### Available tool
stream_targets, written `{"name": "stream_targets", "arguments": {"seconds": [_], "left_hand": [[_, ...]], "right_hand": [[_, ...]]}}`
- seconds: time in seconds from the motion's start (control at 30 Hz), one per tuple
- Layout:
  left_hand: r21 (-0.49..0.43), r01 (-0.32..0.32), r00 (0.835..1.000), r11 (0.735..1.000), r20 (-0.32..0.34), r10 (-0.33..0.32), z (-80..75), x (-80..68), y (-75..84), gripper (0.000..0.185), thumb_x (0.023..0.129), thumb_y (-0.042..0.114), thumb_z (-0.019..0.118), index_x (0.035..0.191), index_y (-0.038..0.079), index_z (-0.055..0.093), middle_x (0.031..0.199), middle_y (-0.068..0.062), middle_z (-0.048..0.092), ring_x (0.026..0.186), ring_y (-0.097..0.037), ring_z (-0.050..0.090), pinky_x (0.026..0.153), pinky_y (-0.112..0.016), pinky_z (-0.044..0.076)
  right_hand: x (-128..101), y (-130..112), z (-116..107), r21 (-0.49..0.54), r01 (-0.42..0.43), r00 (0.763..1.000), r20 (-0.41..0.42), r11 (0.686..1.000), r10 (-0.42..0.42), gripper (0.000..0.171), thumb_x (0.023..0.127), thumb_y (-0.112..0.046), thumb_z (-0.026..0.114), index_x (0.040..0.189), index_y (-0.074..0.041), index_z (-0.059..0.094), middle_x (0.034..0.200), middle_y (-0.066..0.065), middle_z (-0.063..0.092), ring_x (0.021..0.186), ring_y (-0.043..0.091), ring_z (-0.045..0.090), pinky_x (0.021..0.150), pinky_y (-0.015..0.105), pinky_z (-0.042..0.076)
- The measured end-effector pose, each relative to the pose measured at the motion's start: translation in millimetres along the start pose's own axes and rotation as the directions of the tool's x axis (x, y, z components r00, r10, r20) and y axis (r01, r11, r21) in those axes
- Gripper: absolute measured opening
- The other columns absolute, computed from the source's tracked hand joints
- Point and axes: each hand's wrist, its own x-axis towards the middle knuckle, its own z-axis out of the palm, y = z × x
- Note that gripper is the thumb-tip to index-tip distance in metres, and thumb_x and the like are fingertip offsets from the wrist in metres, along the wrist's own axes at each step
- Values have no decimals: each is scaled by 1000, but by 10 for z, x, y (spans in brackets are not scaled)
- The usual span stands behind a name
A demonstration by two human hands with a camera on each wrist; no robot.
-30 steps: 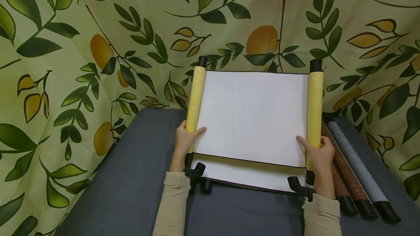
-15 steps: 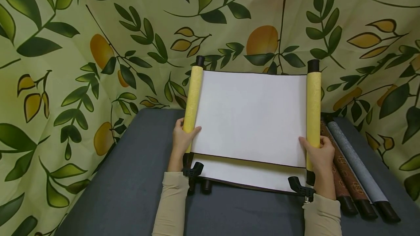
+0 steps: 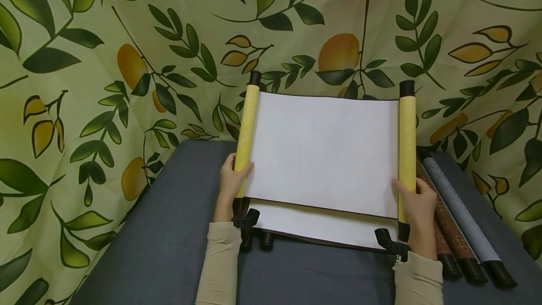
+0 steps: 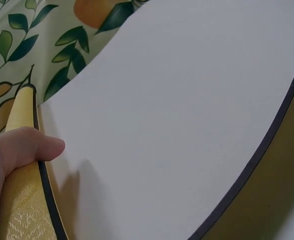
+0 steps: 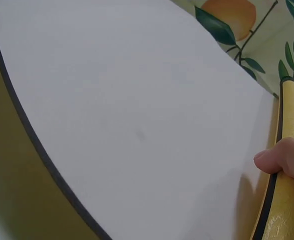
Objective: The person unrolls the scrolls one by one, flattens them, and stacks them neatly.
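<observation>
A yellow hanging scroll [image 3: 326, 154] with a blank white face and black knobs is held up, partly unrolled between its two rolled ends. My left hand [image 3: 230, 180] grips the left roll [image 4: 21, 200], its thumb over the front edge. Around the right roll [image 3: 407, 140] my right hand [image 3: 417, 204] is curled, thumb [image 5: 269, 161] toward the white paper. The other fingers of both hands are mostly hidden behind the rolls. Below and behind the raised scroll, another white sheet [image 3: 322, 225] with a dark border shows above the table.
Rolled scrolls lie at the right: brown patterned ones [image 3: 455, 229] and a grey-blue one [image 3: 459, 206], all with dark ends. Dark knobs [image 3: 266, 241] poke out under the white sheet. Leaf-printed cloth [image 3: 169, 60] hangs behind the grey table [image 3: 169, 248].
Both hands have moved apart, the left one leftward and the right one slightly rightward. The white stretch between the rolls is wider, and the right roll sits a little lower.
</observation>
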Motion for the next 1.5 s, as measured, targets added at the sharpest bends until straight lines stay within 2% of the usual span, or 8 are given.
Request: {"name": "stream_targets", "arguments": {"seconds": [0.3, 0.57, 0.67, 0.8, 0.9, 1.17, 1.37, 1.5], "left_hand": [[13, -25, 1000, 1000, 14, 25, -51, 8, -42, 45, 82, 18, 75, 122, 1, 61, 103, -23, 65, 76, -18, 55, 64, -24, 44], [9, -32, 999, 999, 29, 32, -87, 7, -32, 48, 80, 18, 78, 120, -1, 63, 101, -25, 69, 70, -11, 58, 61, -21, 47], [16, -36, 999, 999, 34, 36, -92, 3, -24, 50, 80, 19, 78, 122, -2, 61, 102, -25, 70, 69, -9, 58, 61, -20, 47], [21, -38, 999, 999, 32, 38, -114, -10, 2, 49, 82, 18, 75, 124, -3, 59, 101, -27, 69, 70, -13, 58, 61, -21, 46], [9, -20, 999, 1000, 31, 20, -128, -17, 30, 49, 85, 16, 72, 127, -3, 56, 103, -26, 66, 73, -16, 57, 63, -22, 45], [-6, 92, 995, 996, 48, -92, -103, -8, 57, 49, 91, 18, 61, 134, -2, 48, 103, -18, 58, 78, -18, 51, 65, -24, 41], [11, 93, 996, 996, -6, -93, -73, 11, 34, 41, 88, 17, 57, 123, -4, 56, 84, -9, 53, 64, -15, 46, 56, -24, 39], [15, 92, 996, 996, -15, -92, -70, 7, 23, 39, 87, 18, 58, 119, -4, 57, 78, -5, 50, 61, -13, 45, 54, -24, 39]], "right_hand": [[9, 16, -89, -43, 33, 999, -14, 999, -34, 57, 84, -35, 71, 128, -2, 59, 76, -15, 45, 66, 6, 42, 53, 22, 39], [6, -1, -102, -68, 41, 995, 91, 997, -34, 59, 92, -36, 61, 136, -1, 46, 89, -1, 44, 74, 11, 42, 63, 27, 37], [7, -11, -97, -51, 9, 996, 91, 999, -5, 57, 94, -38, 55, 136, -1, 42, 93, 0, 43, 78, 13, 41, 66, 28, 36], [15, -27, -90, -37, 14, 997, 71, 999, -11, 58, 95, -37, 51, 137, 1, 41, 95, 2, 44, 78, 11, 42, 64, 25, 38], [25, -27, -81, -35, 25, 998, 66, 999, -23, 59, 95, -37, 51, 137, 3, 41, 96, 4, 45, 75, 8, 43, 61, 23, 38], [43, 21, -55, 0, -5, 999, 38, 1000, 5, 60, 92, -37, 57, 137, 1, 42, 96, 3, 46, 69, 3, 44, 56, 21, 40], [32, 10, -75, 8, -66, 996, 58, 998, 65, 74, 86, -42, 68, 140, -2, 38, 101, 2, 44, 78, 11, 44, 60, 24, 40], [33, 1, -75, 5, -84, 994, 65, 996, 83, 75, 84, -42, 70, 139, -2, 38, 102, 1, 44, 83, 15, 44, 63, 25, 40]]}}
